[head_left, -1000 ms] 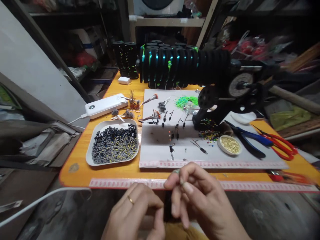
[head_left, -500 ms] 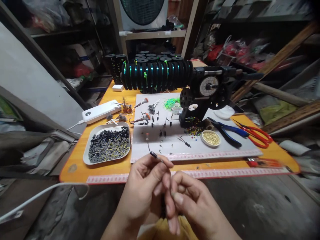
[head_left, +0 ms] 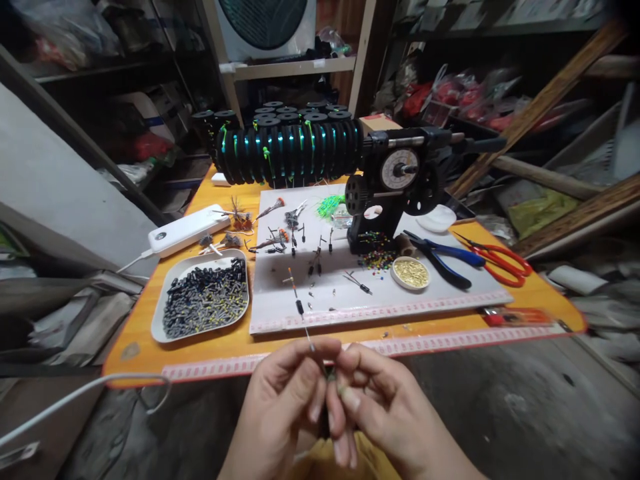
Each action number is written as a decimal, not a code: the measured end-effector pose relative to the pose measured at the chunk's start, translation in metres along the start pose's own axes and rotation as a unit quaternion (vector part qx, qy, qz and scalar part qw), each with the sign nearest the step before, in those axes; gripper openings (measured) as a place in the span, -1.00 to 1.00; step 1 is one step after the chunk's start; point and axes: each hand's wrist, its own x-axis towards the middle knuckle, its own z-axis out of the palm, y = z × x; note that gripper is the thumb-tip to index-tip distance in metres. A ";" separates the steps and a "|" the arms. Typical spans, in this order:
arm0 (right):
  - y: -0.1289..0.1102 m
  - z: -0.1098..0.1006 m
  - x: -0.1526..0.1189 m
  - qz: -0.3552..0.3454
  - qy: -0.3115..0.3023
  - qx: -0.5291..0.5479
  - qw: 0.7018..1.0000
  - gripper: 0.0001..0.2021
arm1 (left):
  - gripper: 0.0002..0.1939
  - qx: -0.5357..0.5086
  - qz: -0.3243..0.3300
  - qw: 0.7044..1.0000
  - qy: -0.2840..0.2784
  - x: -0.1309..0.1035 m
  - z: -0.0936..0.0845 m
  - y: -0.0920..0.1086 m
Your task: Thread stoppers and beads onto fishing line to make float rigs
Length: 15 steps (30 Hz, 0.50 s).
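Observation:
My left hand is closed around the lower end of a thin line. A small black cylinder with an orange-tipped end stands up from that line, beyond my fingertips. Touching it on the right, my right hand pinches something small and greenish between thumb and forefinger, too small to make out. Both hands are in front of the table's near edge. Small black pieces on stems lie on the grey board, beside a round dish of gold bits.
A white tray of black and grey pieces sits at the left, below a white power bank. Behind the board stands a black winding machine with spools. Blue pliers and red scissors lie at the right.
The view has shifted, so the table sits further left. The black cylinder, earlier at my left fingertips, now stands further out from them, with more thin line showing below it.

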 end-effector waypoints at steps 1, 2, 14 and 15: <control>0.000 -0.001 0.000 0.006 0.002 -0.004 1.000 -0.67 | -0.74 0.008 0.000 1.000 0.013 -0.002 0.000 -0.002; 0.000 -0.001 0.000 0.013 0.004 -0.008 1.000 -0.67 | -0.79 0.016 0.008 0.999 0.029 -0.004 0.001 -0.003; -0.004 -0.002 -0.003 0.030 0.005 -0.029 0.999 -0.67 | -0.81 -0.007 0.067 0.993 0.093 0.003 0.012 -0.005; -0.002 -0.003 -0.003 0.034 0.003 -0.023 0.999 -0.68 | -0.78 0.011 0.058 0.994 0.093 0.000 0.010 -0.004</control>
